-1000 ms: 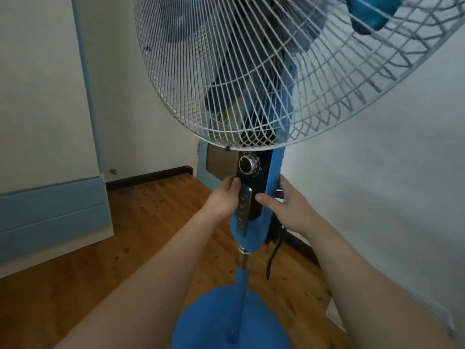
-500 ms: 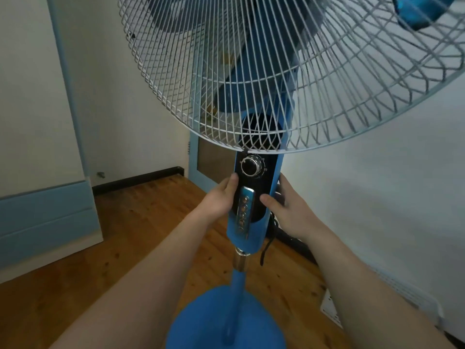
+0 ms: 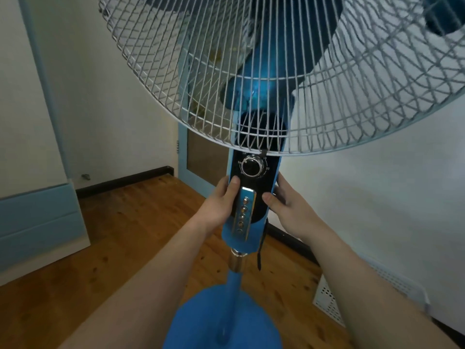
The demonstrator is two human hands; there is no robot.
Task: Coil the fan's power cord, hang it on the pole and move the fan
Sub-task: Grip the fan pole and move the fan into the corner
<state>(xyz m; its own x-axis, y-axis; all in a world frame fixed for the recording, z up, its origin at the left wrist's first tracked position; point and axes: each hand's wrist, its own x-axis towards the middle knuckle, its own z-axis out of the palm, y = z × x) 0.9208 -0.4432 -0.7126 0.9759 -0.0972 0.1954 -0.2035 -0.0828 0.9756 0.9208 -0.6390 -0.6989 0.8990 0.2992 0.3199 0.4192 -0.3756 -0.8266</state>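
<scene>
Fan [image 3: 254, 192]: blue pedestal model, upright before us on the wooden floor [image 3: 120, 238], close to the white wall [image 3: 377, 197] on our right.
Grille [image 3: 276, 71]: white wire cage fills the upper view; blue blades behind it.
Base [image 3: 221, 321]: round, blue, between our forearms.
Pole [image 3: 232, 283]: blue tube with a brass collar under the control housing.
Left hand [image 3: 219, 202]: our grip curls round the housing's left edge, thumb on the black panel.
Right hand [image 3: 289, 207]: our grip clasps the right edge, thumb on the front.
Power cord [image 3: 260, 248]: a black length hangs beside the pole, below our right hand.
Dial [image 3: 251, 167]: round timer knob above the button strip.
</scene>
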